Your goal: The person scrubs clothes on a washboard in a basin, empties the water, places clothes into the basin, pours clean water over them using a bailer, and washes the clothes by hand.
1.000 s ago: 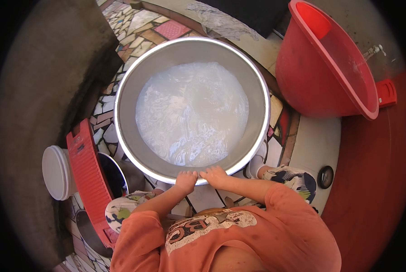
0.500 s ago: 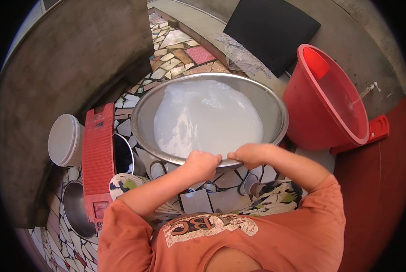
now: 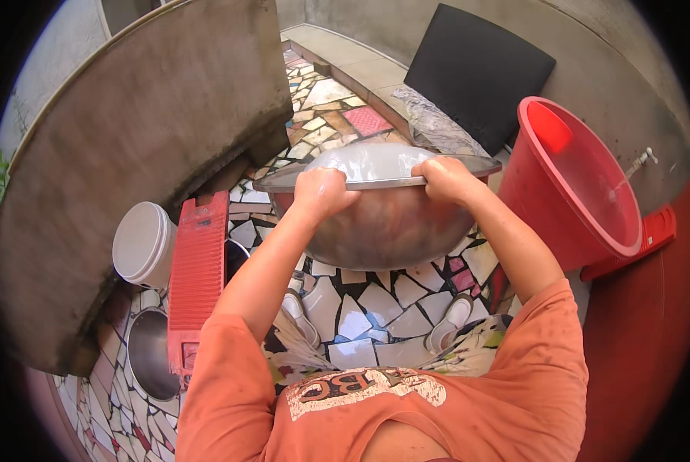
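The wide metal basin (image 3: 391, 235) is now tipped away from the person, its near rim lifted, so that the outer wall faces the wearer; half a second ago the view still went down into its open mouth, with the whole pool in sight. The camera has pitched up too, so part of that shift comes from the head. The basin stands ahead of the person, over the broken-tile floor (image 3: 353, 304) and beyond the two shoes (image 3: 457, 319); whether its far lower edge bears on the tiles cannot be told. The left hand (image 3: 326, 192) and the right hand (image 3: 443, 179) grip the near rim — fingers curled over the metal and pressed together, though the thumbs are too hidden to judge. They sit farther apart along the rim than they did, when they were almost side by side, which probably gives steadier control of the tilt. Only the far part of the cloudy liquid (image 3: 372, 159) shows above the near rim, so its weight has likely gathered on the far side; no spill can be made out. To the right stands a large red tub (image 3: 541, 204) beneath a running tap (image 3: 644, 159) — to the left, a ridged red board (image 3: 196, 269) and a white bucket (image 3: 141, 245).
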The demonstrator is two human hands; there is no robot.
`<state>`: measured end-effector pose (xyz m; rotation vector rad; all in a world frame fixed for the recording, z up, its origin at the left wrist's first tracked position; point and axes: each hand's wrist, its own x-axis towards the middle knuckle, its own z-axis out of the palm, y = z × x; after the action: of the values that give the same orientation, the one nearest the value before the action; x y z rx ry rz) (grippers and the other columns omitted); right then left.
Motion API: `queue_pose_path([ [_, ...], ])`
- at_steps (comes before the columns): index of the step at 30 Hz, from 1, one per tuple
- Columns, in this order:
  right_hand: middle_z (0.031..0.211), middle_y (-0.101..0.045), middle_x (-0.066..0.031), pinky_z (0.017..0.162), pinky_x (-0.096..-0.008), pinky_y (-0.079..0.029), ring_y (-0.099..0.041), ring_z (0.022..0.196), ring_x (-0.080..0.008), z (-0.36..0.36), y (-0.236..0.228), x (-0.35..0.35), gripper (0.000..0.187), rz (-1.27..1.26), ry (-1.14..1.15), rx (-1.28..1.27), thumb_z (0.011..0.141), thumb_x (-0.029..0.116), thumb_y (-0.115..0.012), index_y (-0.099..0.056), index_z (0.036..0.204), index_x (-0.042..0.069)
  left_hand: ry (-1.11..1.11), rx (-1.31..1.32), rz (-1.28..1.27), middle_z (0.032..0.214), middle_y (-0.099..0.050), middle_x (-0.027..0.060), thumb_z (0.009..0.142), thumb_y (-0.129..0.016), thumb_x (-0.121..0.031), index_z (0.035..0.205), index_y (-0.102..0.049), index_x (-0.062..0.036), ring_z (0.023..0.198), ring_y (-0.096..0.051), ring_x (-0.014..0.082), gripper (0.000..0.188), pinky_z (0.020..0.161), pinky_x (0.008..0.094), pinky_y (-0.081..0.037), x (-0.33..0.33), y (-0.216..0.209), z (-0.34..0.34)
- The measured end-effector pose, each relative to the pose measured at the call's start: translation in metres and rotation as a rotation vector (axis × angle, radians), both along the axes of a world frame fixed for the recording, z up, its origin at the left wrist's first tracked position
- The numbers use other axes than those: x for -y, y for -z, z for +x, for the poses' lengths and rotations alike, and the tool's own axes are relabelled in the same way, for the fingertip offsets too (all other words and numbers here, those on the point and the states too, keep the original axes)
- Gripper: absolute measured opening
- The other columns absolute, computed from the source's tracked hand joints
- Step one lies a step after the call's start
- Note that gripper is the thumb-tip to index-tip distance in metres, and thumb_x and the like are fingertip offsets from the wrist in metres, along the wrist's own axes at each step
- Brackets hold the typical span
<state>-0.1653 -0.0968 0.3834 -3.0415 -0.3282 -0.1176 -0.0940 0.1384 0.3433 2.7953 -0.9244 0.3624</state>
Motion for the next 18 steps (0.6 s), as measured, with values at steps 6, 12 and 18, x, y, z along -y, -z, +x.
queue_pose_path([
  [6, 0.085, -0.066, -0.0105, 0.074, -0.0428, -0.041, -0.061, 0.084, -0.0273, -0.015, 0.035, 0.012, 0.02, 0.022, 0.137, 0.295, 0.065, 0.003, -0.055, -0.064, 0.081, 0.013, -0.024, 0.039, -0.03, 0.073, -0.066, 0.0154, 0.065, -0.063, -0.042, 0.072, -0.07, -0.0066, 0.071, -0.065, 0.0316, 0.037, 0.065, 0.041, -0.052, 0.015, 0.003, -0.01],
  [12, 0.138, -0.031, -0.0223, 0.104, -0.0513, -0.022, -0.03, 0.128, -0.0375, -0.041, 0.071, 0.02, 0.065, 0.349, 0.36, 0.887, 0.07, 0.009, -0.057, -0.041, 0.133, 0.013, -0.088, 0.023, -0.016, 0.073, -0.066, 0.0152, 0.063, -0.064, -0.042, 0.071, -0.07, -0.0062, 0.072, -0.066, 0.0307, 0.037, 0.066, 0.0404, -0.052, 0.017, 0.0, -0.007],
  [18, 0.145, -0.006, -0.0328, 0.108, -0.0542, -0.013, -0.003, 0.134, -0.05, -0.006, 0.086, 0.011, 0.078, 0.531, 0.357, 0.813, 0.08, 0.03, -0.064, -0.022, 0.142, 0.007, -0.091, 0.052, -0.041, 0.072, -0.065, 0.0155, 0.065, -0.063, -0.047, 0.073, -0.07, -0.0061, 0.072, -0.064, 0.0322, 0.042, 0.066, 0.0411, -0.051, 0.007, -0.01, 0.02],
])
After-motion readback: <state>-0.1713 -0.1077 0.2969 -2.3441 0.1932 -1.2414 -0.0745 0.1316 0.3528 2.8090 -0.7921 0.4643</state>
